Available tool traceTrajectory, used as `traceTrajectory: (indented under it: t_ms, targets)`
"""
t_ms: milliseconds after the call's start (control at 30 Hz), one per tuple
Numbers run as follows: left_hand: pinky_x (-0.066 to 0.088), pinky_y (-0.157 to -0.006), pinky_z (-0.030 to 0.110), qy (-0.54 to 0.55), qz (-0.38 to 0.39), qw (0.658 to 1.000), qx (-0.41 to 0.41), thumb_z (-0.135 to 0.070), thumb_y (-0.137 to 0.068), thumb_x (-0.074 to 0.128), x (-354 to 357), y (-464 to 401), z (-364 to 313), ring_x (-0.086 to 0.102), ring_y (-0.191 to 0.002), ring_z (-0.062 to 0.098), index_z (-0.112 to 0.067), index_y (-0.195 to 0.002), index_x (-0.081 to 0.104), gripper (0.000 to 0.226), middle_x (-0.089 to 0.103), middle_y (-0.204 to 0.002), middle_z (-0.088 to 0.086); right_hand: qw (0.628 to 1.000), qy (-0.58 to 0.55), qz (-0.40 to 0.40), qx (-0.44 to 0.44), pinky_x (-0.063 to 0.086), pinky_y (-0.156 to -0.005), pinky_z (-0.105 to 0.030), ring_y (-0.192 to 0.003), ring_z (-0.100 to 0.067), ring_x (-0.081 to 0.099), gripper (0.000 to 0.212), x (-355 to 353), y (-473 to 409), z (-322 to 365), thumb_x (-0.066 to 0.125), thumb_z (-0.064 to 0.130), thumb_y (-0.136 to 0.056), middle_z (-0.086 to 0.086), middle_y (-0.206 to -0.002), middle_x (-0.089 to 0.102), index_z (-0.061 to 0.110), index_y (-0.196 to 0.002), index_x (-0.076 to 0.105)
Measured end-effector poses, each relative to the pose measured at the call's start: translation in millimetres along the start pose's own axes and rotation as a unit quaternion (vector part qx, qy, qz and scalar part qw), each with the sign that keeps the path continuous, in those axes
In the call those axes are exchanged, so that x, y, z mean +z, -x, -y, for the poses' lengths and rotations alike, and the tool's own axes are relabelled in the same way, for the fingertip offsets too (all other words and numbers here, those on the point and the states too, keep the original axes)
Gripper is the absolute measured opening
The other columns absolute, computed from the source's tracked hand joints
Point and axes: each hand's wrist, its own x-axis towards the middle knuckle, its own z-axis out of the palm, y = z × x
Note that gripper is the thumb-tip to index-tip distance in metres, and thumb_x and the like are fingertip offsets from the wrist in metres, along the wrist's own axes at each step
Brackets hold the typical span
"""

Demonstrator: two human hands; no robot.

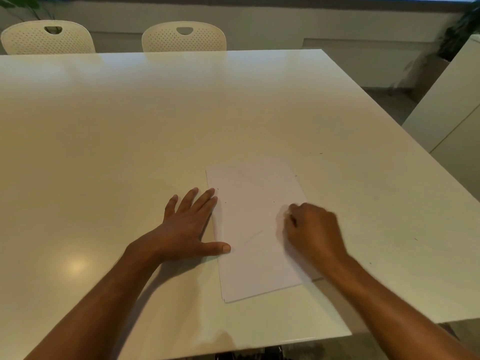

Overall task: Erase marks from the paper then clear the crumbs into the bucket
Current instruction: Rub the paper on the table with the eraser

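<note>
The right hand (313, 229) was clenched on the paper's right part, fingers curled; whether it held an eraser could not be told. The left hand (189, 224) lay flat, fingers straight, pinning the left edge. The paper (254, 229) lay near the table's (155, 126) front edge, long axis running away from the person, faint pencil lines (253, 237) unreadable. Dark crumbs (320, 153) dotted the table. Two chairs (183, 36) stood beyond.

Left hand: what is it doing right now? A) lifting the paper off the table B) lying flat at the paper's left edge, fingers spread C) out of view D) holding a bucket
B: the left hand lies flat with fingers spread, thumb on the paper, which rests on the table.
</note>
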Motion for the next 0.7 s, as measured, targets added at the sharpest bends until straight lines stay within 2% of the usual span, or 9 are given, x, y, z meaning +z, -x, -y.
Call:
traceTrajectory:
  t_ms: [67,133,167,233,333,433,533,567,700]
  targets:
    - [-0.017,-0.119,0.050,-0.006,0.002,1.000,-0.002,-0.099,-0.067,0.027,-0.4,-0.3,-0.8,-0.035,-0.144,0.012,-0.026,-0.156,-0.017,0.123,-0.037,-0.154,-0.019,0.996,-0.043,0.025,-0.069,0.035,-0.044,-0.028,-0.050,-0.027,0.056,0.015,3.0,26.2,35.3,0.066,0.016,-0.076,-0.001,-0.057,0.055,0.015,-0.063,0.058]
    - [-0.017,-0.119,0.050,-0.006,0.002,1.000,-0.002,-0.098,-0.067,0.028,-0.6,-0.3,-1.1,-0.035,-0.144,0.012,-0.026,-0.156,-0.017,0.123,-0.038,-0.152,-0.019,0.989,-0.063,0.048,-0.124,0.034,-0.043,-0.028,-0.049,-0.025,0.054,0.015,5.1,43.2,48.0,0.065,0.019,-0.079,0.001,-0.058,0.053,0.017,-0.066,0.060]
    - [-0.017,-0.119,0.049,-0.003,0.002,1.000,-0.002,-0.099,-0.067,0.027,-0.8,-0.2,-0.9,-0.035,-0.144,0.012,-0.026,-0.156,-0.017,0.123,-0.038,-0.152,-0.020,0.990,-0.060,0.049,-0.121,0.037,-0.044,-0.028,-0.051,-0.026,0.055,0.017,4.8,39.1,40.9,0.062,0.022,-0.083,0.000,-0.059,0.055,0.017,-0.066,0.059]
    - [-0.017,-0.119,0.049,-0.002,0.004,1.000,-0.001,-0.099,-0.066,0.027,-0.4,-0.4,-0.5,-0.035,-0.144,0.012,-0.026,-0.156,-0.017,0.124,-0.037,-0.154,-0.019,0.999,-0.019,0.020,-0.043,0.042,-0.048,-0.030,-0.056,-0.030,0.060,0.024,5.8,20.6,13.2,0.054,0.026,-0.087,-0.003,-0.061,0.058,0.016,-0.066,0.056]
    - [-0.017,-0.119,0.049,0.001,0.004,1.000,0.000,-0.099,-0.067,0.027,-0.4,-0.6,-0.2,-0.036,-0.144,0.012,-0.026,-0.156,-0.017,0.123,-0.036,-0.155,-0.018,0.999,0.012,-0.003,0.042,0.038,-0.051,-0.031,-0.059,-0.032,0.060,0.023,-1.0,-4.3,-21.5,0.053,0.021,-0.088,-0.005,-0.061,0.060,0.014,-0.067,0.062]
    - [-0.017,-0.119,0.050,-0.001,0.005,1.000,-0.001,-0.099,-0.066,0.027,0.0,-1.3,-0.6,-0.036,-0.144,0.012,-0.027,-0.155,-0.018,0.123,-0.038,-0.153,-0.018,0.999,-0.027,-0.015,-0.019,0.039,-0.045,-0.029,-0.052,-0.031,0.059,0.017,0.2,13.5,14.4,0.061,0.017,-0.082,-0.004,-0.059,0.059,0.014,-0.065,0.062]
    - [-0.016,-0.119,0.050,-0.001,0.002,1.000,-0.003,-0.101,-0.063,0.025,0.1,-1.3,-1.0,-0.035,-0.144,0.012,-0.027,-0.155,-0.018,0.126,-0.039,-0.152,-0.019,0.987,-0.088,0.063,-0.122,0.045,-0.046,-0.030,-0.053,-0.024,0.056,0.015,5.6,49.6,59.4,0.058,0.021,-0.085,0.000,-0.063,0.057,0.016,-0.073,0.064]
    - [-0.016,-0.119,0.050,-0.001,0.003,1.000,-0.003,-0.102,-0.062,0.024,0.1,-1.2,-0.8,-0.035,-0.144,0.013,-0.027,-0.155,-0.018,0.127,-0.038,-0.153,-0.018,0.984,-0.092,0.073,-0.131,0.045,-0.047,-0.030,-0.054,-0.024,0.056,0.016,5.8,49.8,58.0,0.058,0.022,-0.086,0.000,-0.064,0.057,0.016,-0.073,0.064]
    - [-0.017,-0.119,0.050,0.002,0.002,1.000,0.002,-0.102,-0.061,0.021,-0.4,-0.4,-0.3,-0.035,-0.145,0.013,-0.026,-0.156,-0.016,0.128,-0.034,-0.158,-0.016,0.999,-0.034,-0.002,-0.023,0.035,-0.048,-0.027,-0.053,-0.024,0.057,0.018,7.4,14.5,13.6,0.059,0.020,-0.085,0.001,-0.060,0.056,0.016,-0.067,0.061]
